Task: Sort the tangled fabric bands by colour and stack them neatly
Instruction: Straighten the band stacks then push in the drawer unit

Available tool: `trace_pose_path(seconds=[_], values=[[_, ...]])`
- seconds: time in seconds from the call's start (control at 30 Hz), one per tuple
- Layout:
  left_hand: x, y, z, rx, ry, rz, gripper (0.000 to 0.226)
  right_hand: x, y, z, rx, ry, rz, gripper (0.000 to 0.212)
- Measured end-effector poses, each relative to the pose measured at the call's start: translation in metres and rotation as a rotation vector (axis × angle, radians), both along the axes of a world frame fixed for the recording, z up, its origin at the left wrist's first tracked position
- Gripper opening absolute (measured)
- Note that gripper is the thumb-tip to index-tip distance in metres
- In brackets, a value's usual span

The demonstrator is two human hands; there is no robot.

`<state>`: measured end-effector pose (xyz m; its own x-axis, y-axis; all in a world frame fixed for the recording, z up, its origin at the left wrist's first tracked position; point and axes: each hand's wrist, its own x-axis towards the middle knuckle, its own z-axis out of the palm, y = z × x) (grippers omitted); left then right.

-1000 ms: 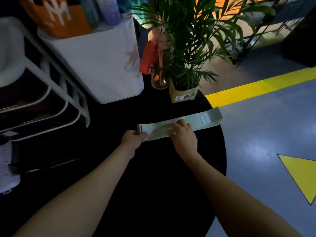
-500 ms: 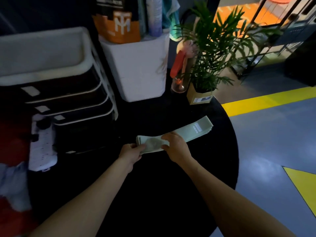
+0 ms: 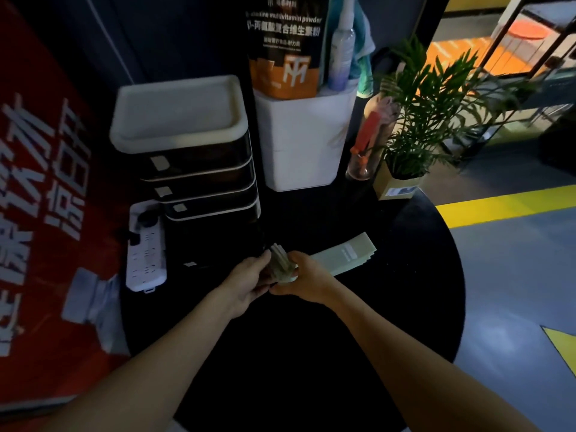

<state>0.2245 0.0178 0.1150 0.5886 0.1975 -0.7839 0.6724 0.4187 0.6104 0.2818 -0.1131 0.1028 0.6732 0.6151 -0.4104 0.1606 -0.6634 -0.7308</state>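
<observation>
Dim room, round black counter (image 3: 358,338) beside a grey floor with a yellow stripe (image 3: 505,204). On the counter's far side: stacked black drawer unit (image 3: 199,182) with a white tray on top, white bin (image 3: 305,141) holding an orange-and-black pouch (image 3: 285,48) and a spray bottle (image 3: 341,54), a clear bottle (image 3: 369,141), a potted palm (image 3: 436,113). White power strip (image 3: 145,247) just left of the drawers, red banner (image 3: 37,169) further left. Pale green fabric bands (image 3: 343,257) lying in a flat stack near the middle of the counter, far end fanned slightly, near end lifted and bunched between both hands. Left hand (image 3: 246,283) at the bunched end, fingers curled round the band edges. Right hand (image 3: 307,280) touching it from the other side, thumb and fingers pinching the same end of the stack. Layers splayed upward between the two hands.
</observation>
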Motion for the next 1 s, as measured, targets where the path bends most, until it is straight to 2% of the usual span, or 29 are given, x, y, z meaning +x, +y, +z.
trace_pose_path(seconds=[0.2, 0.3, 0.37, 0.5, 0.6, 0.67, 0.83, 0.93, 1.0], values=[[0.028, -0.027, 0.003, -0.041, -0.114, -0.021, 0.033, 0.025, -0.022, 0.000, 0.032, 0.005, -0.351, 0.039], [0.044, -0.039, 0.000, -0.036, -0.143, -0.078, 0.034, 0.038, -0.038, -0.003, 0.066, 0.008, -0.478, 0.023], [0.054, -0.046, -0.006, 0.051, -0.133, -0.131, 0.029, 0.048, -0.050, -0.005, 0.066, 0.042, -0.515, 0.017], [0.061, -0.056, -0.036, 0.409, 0.024, -0.223, 0.025, 0.072, -0.074, -0.013, 0.023, 0.102, -0.507, 0.009], [0.067, -0.067, -0.058, 0.491, 0.139, -0.225, 0.036, 0.084, -0.088, -0.022, 0.000, 0.111, -0.538, 0.015], [0.075, -0.071, -0.068, 0.517, 0.193, -0.219, 0.048, 0.088, -0.094, -0.031, -0.013, 0.100, -0.563, 0.008], [0.082, -0.072, -0.089, 0.435, 0.256, -0.192, 0.078, 0.100, -0.110, -0.049, -0.169, 0.059, -0.558, 0.043], [0.083, -0.073, -0.095, 0.341, 0.242, -0.164, 0.065, 0.106, -0.119, -0.057, -0.215, -0.012, -0.516, 0.052], [0.083, -0.069, -0.098, 0.287, 0.230, -0.145, 0.068, 0.112, -0.122, -0.059, -0.175, 0.073, -0.525, 0.063]])
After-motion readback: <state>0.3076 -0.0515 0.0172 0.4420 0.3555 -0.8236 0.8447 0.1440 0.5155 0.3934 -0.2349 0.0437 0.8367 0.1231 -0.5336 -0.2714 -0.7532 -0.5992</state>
